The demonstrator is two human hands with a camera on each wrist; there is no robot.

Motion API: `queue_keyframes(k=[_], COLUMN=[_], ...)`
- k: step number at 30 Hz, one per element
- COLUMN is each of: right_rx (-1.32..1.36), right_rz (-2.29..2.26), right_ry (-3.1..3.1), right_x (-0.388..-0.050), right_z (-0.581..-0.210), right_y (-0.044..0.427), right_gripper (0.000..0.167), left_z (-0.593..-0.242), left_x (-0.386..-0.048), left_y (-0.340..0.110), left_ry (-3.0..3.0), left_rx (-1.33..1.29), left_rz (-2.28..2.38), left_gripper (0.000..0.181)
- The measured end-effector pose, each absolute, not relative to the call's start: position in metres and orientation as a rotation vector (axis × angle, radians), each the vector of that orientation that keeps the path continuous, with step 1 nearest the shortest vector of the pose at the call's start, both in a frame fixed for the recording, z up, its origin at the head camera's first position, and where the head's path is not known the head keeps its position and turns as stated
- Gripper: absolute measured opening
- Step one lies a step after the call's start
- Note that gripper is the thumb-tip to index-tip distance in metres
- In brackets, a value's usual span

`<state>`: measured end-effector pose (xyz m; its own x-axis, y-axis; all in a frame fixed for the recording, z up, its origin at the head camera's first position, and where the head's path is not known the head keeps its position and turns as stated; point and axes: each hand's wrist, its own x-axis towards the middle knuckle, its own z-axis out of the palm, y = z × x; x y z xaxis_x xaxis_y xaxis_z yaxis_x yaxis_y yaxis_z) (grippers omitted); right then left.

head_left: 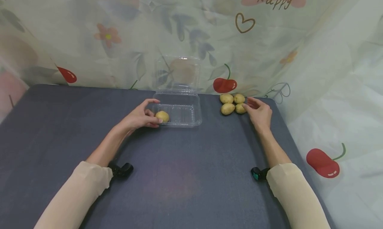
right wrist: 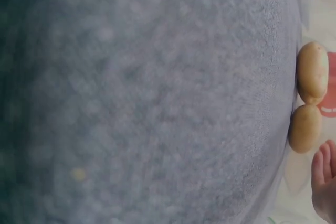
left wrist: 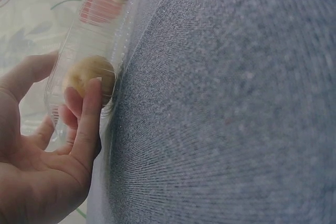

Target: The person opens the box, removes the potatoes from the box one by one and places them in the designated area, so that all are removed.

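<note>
A clear plastic clamshell container (head_left: pixel 195 114) sits near the table's back edge with its lid (head_left: pixel 176 72) raised. My left hand (head_left: pixel 140 115) holds the container's left end, thumb along the near side and a finger at the far side. Behind the near wall, by the thumb, one potato (head_left: pixel 162 116) lies inside; the left wrist view shows the potato (left wrist: pixel 92 74) through the plastic. On the right, my right hand (head_left: pixel 259 113) is beside a group of several potatoes (head_left: pixel 227 109). Its fingertips are next to the nearest potato (head_left: pixel 240 108); contact is unclear. The right wrist view shows its fingers nearly straight.
A dark grey cloth-covered table (head_left: pixel 185 169) lies under everything. A patterned curtain (head_left: pixel 125 62) hangs right behind its back edge, close to the raised lid. Another light sheet (head_left: pixel 335 89) hangs along the right side.
</note>
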<state>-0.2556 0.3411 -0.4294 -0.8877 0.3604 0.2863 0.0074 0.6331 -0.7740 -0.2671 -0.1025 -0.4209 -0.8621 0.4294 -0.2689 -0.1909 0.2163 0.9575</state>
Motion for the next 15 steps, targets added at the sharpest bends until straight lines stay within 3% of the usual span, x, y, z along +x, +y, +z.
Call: queue_keyframes(k=[15], right_rx=[-0.085], right_rz=[1.284], right_ry=[-2.415], right_x=[-0.251], right_z=[-0.413], right_y=[0.313], right_gripper=[0.035], left_z=[-0.420], left_x=[-0.268], left_y=[-0.102], left_ry=[2.006], left_rx=[0.223], left_rz=[1.700], left_gripper=[0.083])
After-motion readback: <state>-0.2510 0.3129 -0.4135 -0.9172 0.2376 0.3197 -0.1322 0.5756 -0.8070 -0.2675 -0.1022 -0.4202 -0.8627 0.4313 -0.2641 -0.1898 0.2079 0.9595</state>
